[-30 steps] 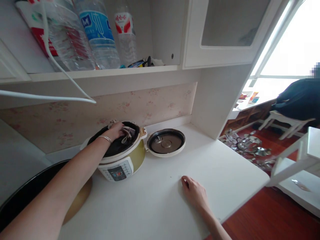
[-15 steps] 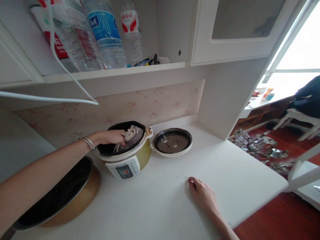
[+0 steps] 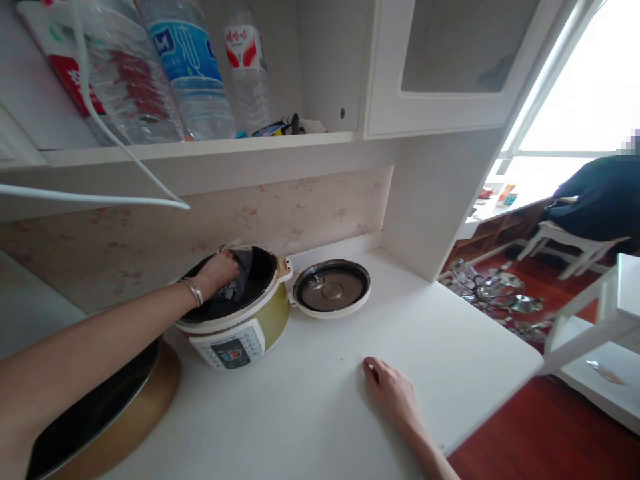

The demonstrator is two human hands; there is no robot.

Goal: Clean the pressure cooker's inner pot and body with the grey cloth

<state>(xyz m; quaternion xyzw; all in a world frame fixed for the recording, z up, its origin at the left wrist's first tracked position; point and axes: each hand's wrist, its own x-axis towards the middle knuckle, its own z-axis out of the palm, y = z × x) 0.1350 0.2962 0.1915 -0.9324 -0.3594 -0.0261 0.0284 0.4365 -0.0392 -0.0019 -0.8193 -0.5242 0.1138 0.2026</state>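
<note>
My left hand point(image 3: 220, 272) reaches into the open rice cooker point(image 3: 277, 327) and grips a grey patterned cloth point(image 3: 243, 268). It presses the cloth near the far side of the dark interior; the fingertips are partly hidden by the fabric. Joined to the cooker's right side, the round lid point(image 3: 333, 288) lies swung back with its dark inner face up. My right hand point(image 3: 390, 390) rests on the white countertop point(image 3: 305, 407), in front of the lid, fingers curled in loosely and nothing seen in them.
A large gold-brown pan point(image 3: 160, 390) stands left of the cooker, under my forearm. Plastic bottles point(image 3: 193, 73) stand on the shelf above. A white cable point(image 3: 115, 198) hangs at the left. Beyond the counter's right edge, a person point(image 3: 600, 193) sits near a chandelier point(image 3: 500, 290) on the floor.
My left hand has moved the cloth from the cooker's right part toward its back, and the cloth is more spread out. The view has swung right. My right hand stays on the counter.
</note>
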